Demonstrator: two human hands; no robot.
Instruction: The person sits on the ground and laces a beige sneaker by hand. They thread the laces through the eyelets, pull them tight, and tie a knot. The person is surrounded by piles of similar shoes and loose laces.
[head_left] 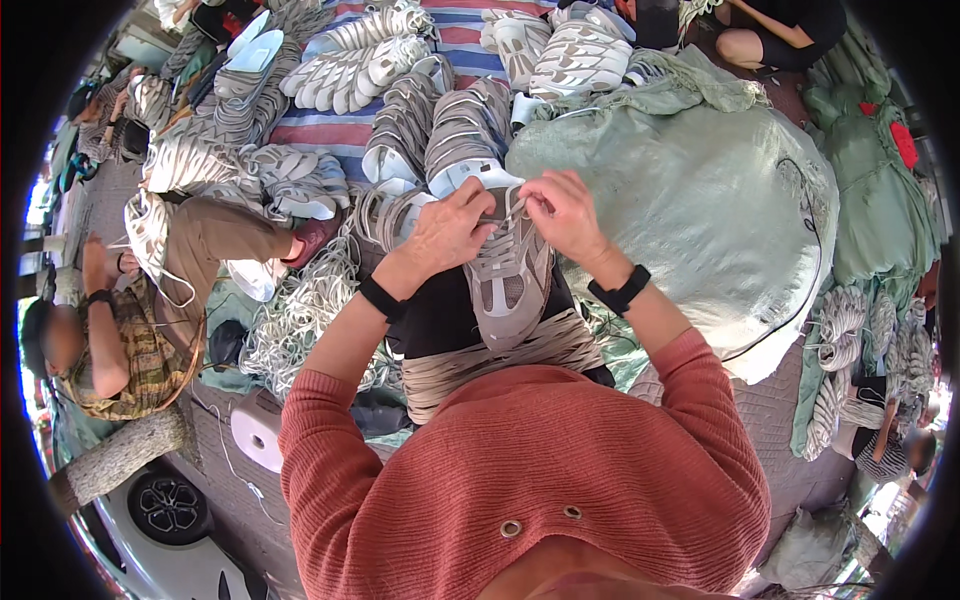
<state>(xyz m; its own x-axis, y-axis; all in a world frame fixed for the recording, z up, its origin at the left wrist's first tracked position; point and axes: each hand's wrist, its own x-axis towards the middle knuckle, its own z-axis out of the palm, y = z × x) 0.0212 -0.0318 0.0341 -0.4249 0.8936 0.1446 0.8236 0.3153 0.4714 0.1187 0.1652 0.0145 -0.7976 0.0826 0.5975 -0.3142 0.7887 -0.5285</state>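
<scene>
A grey and beige sneaker upper (512, 292) lies over my lap, its toe toward me. My left hand (450, 228) is closed, fingers curled against the left edge of the shoe's opening. On the other side, my right hand (562, 212) pinches a pale shoelace (521, 205) near the top eyelets. Lacing crosses the front of the shoe below my hands. Beneath the toe, a band of many beige laces (450, 378) stretches across my lap over dark cloth (430, 310). Just beyond my hands stand rows of stacked uppers (466, 130).
A large pale green sack (690, 215) bulges at the right. Loose white laces (305, 315) heap at the left, beside a seated person (125, 350). More uppers (350, 75) lie on a striped sheet (320, 128). A white roll (256, 430) and a car (165, 540) are lower left.
</scene>
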